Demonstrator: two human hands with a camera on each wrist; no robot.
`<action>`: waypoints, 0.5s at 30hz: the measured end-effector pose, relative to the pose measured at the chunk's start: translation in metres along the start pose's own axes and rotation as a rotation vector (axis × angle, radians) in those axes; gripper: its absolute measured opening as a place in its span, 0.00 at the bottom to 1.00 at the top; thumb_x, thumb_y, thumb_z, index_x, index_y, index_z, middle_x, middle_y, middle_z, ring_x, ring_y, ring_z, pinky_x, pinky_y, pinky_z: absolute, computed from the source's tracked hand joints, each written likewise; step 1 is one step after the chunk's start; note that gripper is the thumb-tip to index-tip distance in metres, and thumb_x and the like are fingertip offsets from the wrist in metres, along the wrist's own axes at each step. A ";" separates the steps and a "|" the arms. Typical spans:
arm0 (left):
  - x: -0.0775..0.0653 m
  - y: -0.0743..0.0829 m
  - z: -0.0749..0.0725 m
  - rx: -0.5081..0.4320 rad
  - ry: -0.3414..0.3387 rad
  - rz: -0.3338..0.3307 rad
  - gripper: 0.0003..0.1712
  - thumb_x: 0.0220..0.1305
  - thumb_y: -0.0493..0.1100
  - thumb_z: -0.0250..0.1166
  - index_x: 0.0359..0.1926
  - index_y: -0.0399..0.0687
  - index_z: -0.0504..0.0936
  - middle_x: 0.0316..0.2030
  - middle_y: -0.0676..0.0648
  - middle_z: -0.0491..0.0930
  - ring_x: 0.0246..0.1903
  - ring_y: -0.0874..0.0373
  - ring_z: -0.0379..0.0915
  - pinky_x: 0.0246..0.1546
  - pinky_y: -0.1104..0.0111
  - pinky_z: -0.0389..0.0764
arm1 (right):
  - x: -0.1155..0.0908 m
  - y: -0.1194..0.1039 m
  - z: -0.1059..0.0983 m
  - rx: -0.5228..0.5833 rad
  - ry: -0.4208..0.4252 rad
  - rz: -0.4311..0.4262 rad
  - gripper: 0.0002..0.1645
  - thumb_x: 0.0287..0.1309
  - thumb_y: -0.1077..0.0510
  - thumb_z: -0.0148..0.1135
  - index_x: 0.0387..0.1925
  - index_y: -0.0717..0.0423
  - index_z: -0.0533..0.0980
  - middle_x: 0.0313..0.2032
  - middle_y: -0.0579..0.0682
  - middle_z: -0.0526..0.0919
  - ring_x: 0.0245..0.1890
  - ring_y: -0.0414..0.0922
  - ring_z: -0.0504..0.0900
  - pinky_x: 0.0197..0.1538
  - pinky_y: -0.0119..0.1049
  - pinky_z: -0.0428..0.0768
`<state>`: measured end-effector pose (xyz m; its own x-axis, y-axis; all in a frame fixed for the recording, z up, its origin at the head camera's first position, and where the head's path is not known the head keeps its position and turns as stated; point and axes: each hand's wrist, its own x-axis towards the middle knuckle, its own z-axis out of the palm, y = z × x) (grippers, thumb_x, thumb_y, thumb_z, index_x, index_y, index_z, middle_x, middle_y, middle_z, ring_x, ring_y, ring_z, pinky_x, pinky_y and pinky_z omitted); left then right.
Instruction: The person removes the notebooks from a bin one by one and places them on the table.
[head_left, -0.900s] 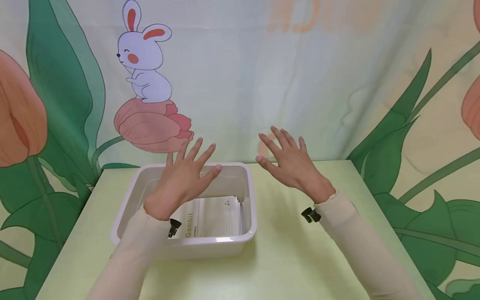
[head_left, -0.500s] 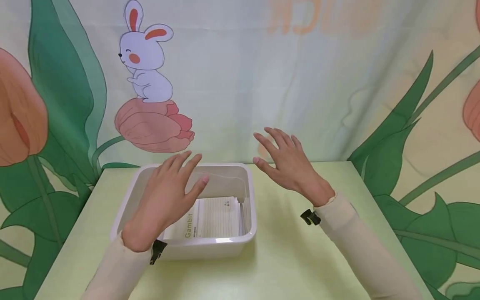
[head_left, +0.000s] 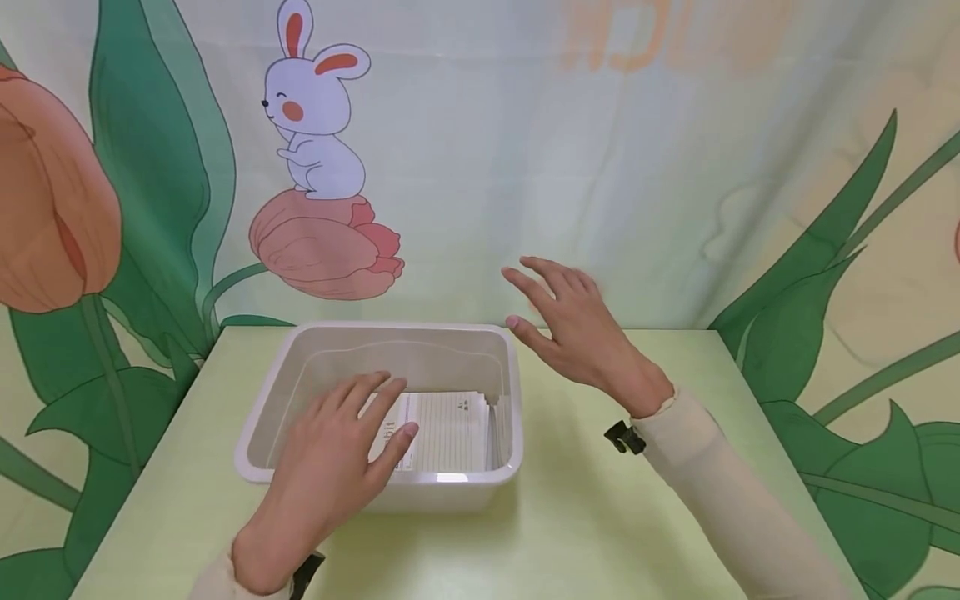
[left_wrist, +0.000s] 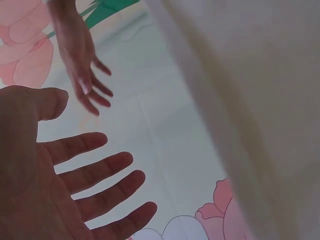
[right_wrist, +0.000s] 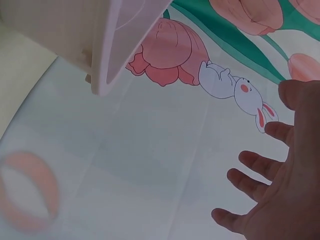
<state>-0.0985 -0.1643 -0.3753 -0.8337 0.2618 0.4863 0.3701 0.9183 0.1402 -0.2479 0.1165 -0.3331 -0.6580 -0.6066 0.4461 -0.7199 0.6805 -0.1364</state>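
Note:
My left hand (head_left: 330, 450) hangs over the front left part of a pale plastic basin (head_left: 255, 417), its fingers spread and holding nothing. Inside the basin lies a stack of notebooks (head_left: 450, 429) with a lined-looking white cover; my left hand hides part of it. To the right of the basin, my right hand (head_left: 581, 337) is raised above the table with fingers loosely spread and nothing in them. In the left wrist view the left fingers (left_wrist: 100, 172) are extended and apart. The right wrist view shows the right hand (right_wrist: 280, 175) just as bare, near the basin's outer wall (right_wrist: 75, 30).
The basin stands on a light green table (head_left: 600, 517), toward its back left. Behind the table hangs a curtain (head_left: 480, 167) printed with tulips and a rabbit. A black clip (head_left: 626, 437) sits at the right wrist.
My left hand has drawn back toward me and lower, over the basin's front rim. The right hand has barely moved, its fingers slightly more bent. The head view has shifted a little left.

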 end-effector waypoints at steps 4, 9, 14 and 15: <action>-0.016 0.004 0.009 0.026 -0.008 0.018 0.29 0.65 0.59 0.60 0.61 0.50 0.76 0.59 0.45 0.76 0.59 0.46 0.72 0.57 0.50 0.73 | 0.004 -0.004 0.003 0.004 -0.008 -0.057 0.33 0.71 0.38 0.48 0.73 0.39 0.60 0.70 0.51 0.64 0.69 0.55 0.64 0.70 0.55 0.59; -0.032 0.006 0.021 0.062 -0.047 0.036 0.29 0.66 0.62 0.57 0.62 0.53 0.76 0.57 0.44 0.77 0.58 0.47 0.71 0.60 0.50 0.70 | 0.014 -0.015 0.006 -0.027 -0.050 -0.165 0.34 0.70 0.37 0.47 0.74 0.38 0.58 0.71 0.51 0.63 0.70 0.53 0.64 0.71 0.52 0.59; -0.045 0.005 0.034 0.093 -0.109 0.049 0.28 0.66 0.62 0.57 0.64 0.61 0.74 0.58 0.46 0.77 0.59 0.47 0.70 0.62 0.47 0.65 | 0.028 -0.029 0.008 -0.075 -0.108 -0.286 0.35 0.70 0.36 0.46 0.74 0.38 0.57 0.71 0.51 0.62 0.69 0.51 0.65 0.72 0.50 0.60; -0.046 0.004 0.036 0.095 -0.120 0.046 0.28 0.66 0.62 0.57 0.65 0.62 0.74 0.58 0.46 0.77 0.59 0.48 0.70 0.62 0.47 0.65 | 0.030 -0.032 0.008 -0.081 -0.121 -0.303 0.35 0.70 0.36 0.46 0.74 0.38 0.57 0.72 0.51 0.62 0.69 0.51 0.65 0.72 0.50 0.60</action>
<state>-0.0731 -0.1616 -0.4287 -0.8617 0.3327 0.3830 0.3734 0.9270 0.0349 -0.2468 0.0733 -0.3229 -0.4420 -0.8272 0.3469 -0.8700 0.4896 0.0590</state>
